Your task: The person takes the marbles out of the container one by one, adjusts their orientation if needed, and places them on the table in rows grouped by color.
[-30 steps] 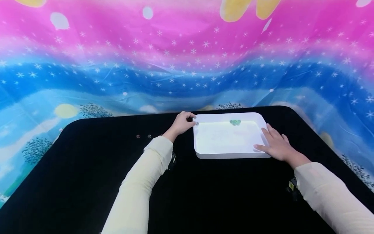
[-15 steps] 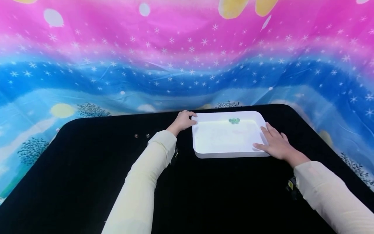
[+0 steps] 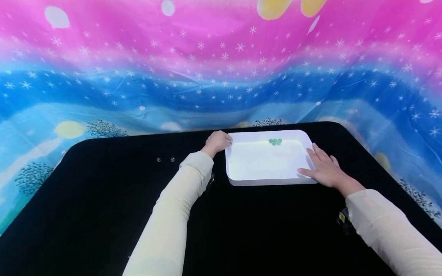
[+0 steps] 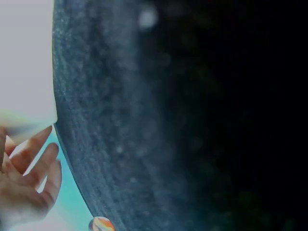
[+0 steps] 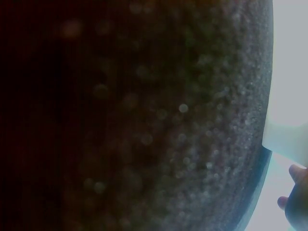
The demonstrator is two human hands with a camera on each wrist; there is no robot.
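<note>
The cream left sleeve [image 3: 165,222], further right than 1 second ago, hides some black tabletop [image 3: 262,230]. The right hand [image 3: 322,168] rests, fingers spread, on the right rim of a white rectangular tray [image 3: 264,161], long axis left-right. Leftward lie 2 round glassy marbles [image 3: 159,160]. The left hand [image 3: 216,142] touches the tray's far-left corner; I cannot tell its grip. Translucent green marbles [image 3: 275,142] line the far wall, before a pink-and-blue curtain [image 3: 224,76].

Honestly, I get 0 readable words across these 3 views. The white tray [image 3: 255,165], black table [image 3: 262,222], curtain [image 3: 207,107] and sleeves [image 3: 172,207] show no letters, numbers or brands I can make out. The yellow patch [image 3: 342,217] by the right cuff [image 3: 359,199] is too small to tell.
</note>
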